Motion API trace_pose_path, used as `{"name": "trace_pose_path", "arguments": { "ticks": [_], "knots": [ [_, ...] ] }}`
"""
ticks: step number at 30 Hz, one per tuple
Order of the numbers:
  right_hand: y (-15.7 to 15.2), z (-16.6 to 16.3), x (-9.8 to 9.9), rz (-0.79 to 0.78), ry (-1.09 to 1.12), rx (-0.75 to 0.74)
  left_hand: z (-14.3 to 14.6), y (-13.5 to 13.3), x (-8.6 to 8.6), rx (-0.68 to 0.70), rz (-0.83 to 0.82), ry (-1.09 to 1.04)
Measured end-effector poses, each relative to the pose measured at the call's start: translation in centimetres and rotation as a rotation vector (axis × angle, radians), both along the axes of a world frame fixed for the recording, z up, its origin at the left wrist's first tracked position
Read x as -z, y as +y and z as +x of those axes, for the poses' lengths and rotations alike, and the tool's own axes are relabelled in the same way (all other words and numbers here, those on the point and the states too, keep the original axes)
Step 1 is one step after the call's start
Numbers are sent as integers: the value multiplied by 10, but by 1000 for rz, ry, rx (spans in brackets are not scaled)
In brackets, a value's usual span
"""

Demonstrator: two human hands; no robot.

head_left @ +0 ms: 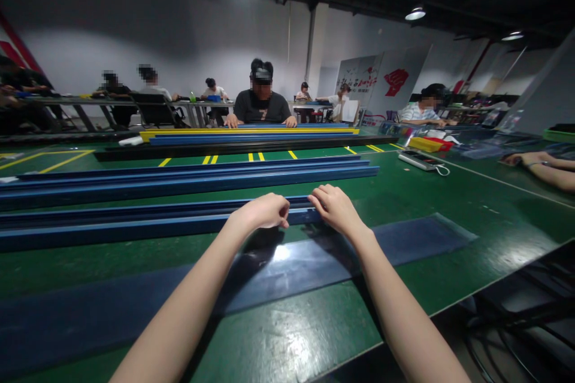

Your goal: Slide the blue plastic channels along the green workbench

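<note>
Where the blue rail (135,230) ends on the counter (291,323), my left hand (265,212) curls closed on its edge; my right hand (335,206), just beside, hooks fingers over it.

On the tabletop (449,203), a flat strip (417,239) lies nearest, the near rail (112,224) behind it, further rails (179,176) beyond.

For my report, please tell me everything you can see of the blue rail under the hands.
The blue rail is long, straight and channel-shaped, perhaps plastic or painted metal. It lies flat on the green table, running out of view at left. The curled left hand and the right hand touch its right end.
</note>
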State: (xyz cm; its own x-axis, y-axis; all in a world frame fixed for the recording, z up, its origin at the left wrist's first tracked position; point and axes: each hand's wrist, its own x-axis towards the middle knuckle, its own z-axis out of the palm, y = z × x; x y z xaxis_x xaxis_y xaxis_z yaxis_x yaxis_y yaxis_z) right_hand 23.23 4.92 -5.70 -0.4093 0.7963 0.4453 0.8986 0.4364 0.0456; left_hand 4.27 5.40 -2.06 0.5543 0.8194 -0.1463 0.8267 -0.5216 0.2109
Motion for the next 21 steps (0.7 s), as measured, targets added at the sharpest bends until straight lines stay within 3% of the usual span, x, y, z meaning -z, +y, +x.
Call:
{"name": "trace_pose_path", "arguments": {
  "ticks": [4,7,11,21],
  "knots": [
    [-4,-3,-4,242,196,-57,-9,4,-2,-67,105,-81],
    [-6,-10,-1,321,252,-133,-11,7,0,-97,189,-121],
    [-2,-19,12,208,142,-234,-7,8,6,-152,312,-110],
    [16,-21,43,-21,69,-166,-1,22,39,-221,428,-82]
  ]
}}
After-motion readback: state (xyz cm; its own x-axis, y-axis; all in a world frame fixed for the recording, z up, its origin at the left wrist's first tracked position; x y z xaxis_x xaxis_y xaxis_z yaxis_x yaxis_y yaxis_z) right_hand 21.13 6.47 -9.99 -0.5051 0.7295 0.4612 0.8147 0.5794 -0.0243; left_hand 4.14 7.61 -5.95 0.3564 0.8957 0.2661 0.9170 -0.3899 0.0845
